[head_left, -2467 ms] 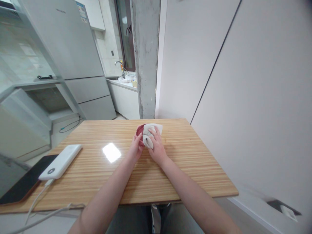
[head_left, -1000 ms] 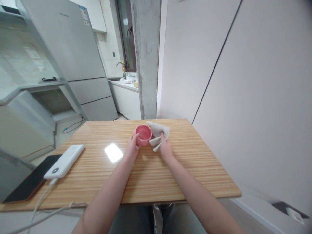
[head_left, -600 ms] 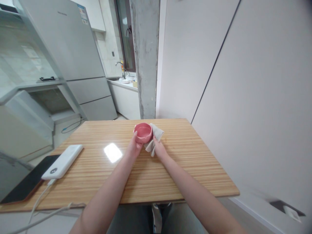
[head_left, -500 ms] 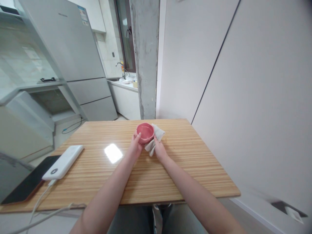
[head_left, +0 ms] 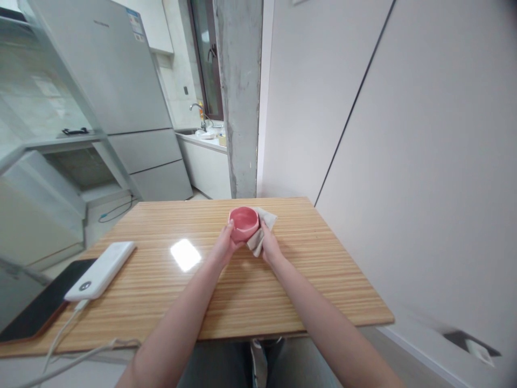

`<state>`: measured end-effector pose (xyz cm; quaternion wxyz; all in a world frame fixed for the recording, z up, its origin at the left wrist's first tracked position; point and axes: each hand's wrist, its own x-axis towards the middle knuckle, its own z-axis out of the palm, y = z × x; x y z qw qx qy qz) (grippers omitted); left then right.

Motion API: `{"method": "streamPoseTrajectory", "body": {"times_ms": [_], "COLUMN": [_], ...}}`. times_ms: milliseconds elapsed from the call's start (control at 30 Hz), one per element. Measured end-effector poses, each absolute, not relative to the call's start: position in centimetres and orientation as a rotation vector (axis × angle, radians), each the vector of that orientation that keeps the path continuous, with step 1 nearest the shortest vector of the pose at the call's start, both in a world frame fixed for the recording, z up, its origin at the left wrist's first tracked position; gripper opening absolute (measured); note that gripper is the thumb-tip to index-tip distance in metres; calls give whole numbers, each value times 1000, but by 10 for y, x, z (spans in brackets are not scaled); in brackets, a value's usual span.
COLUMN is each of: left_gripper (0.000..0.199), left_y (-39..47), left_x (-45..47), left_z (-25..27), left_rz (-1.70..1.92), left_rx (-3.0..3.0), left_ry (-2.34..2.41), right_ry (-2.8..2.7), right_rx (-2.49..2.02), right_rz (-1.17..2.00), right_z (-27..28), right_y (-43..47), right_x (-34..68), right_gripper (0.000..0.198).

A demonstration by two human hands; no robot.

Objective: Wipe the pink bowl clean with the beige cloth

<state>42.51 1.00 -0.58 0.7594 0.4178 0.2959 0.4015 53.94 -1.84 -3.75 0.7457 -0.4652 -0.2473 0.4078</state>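
A small pink bowl (head_left: 244, 220) is held up above the far part of the table, its mouth tilted toward me. My left hand (head_left: 227, 242) grips its left side, thumb at the rim and fingers beneath. On the bowl's right side, my right hand (head_left: 270, 243) is closed on a pale grey-white cloth (head_left: 266, 218), which is pressed against the outside of the bowl. Part of the cloth sticks out behind my right hand, and another fold hangs below the bowl. The fingers behind the cloth are hidden.
On the wood-grain table (head_left: 323, 280), a white power bank (head_left: 103, 269) with a cable (head_left: 60, 337) lies at the left, beside a dark flat tablet-like slab (head_left: 36, 307). Beyond stand a fridge (head_left: 121, 81), a sink counter (head_left: 205, 161) and a concrete pillar (head_left: 240, 97). A white panel wall (head_left: 424, 161) rises at right.
The bowl has shifted slightly right and tipped further toward me, and both hands have moved with it. The cloth has moved along with the right hand around the bowl's side.
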Motion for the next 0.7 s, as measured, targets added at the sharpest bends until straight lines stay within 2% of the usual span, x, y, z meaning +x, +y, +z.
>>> {"method": "streamPoseTrajectory", "body": {"times_ms": [67, 133, 167, 267, 333, 533, 600, 700], "left_gripper": [65, 78, 79, 61, 57, 49, 51, 60], "left_y": [6, 3, 3, 8, 13, 13, 9, 5], "left_x": [426, 424, 422, 415, 412, 422, 424, 418], "left_z": [-6, -6, -6, -5, -5, -11, -11, -7], "left_rz": [931, 856, 780, 605, 588, 850, 888, 705], "left_rx": [942, 1019, 1045, 1034, 1022, 928, 921, 984], "left_ry": [637, 640, 646, 679, 707, 634, 633, 611], "right_ry": [-495, -479, -479, -471, -471, -495, -510, -561], "right_rx": [-1004, -1089, -1153, -1288, -1292, -1090, -1099, -1220], "right_rz": [872, 858, 868, 977, 1036, 869, 786, 765], "right_z": [-37, -33, -30, -25, -25, -36, -37, -33], "right_y": [-20, -24, -26, -30, -28, -20, -21, -25], "right_x": [541, 548, 553, 564, 565, 547, 548, 560], "right_gripper": [36, 33, 34, 38, 40, 44, 42, 40]}}
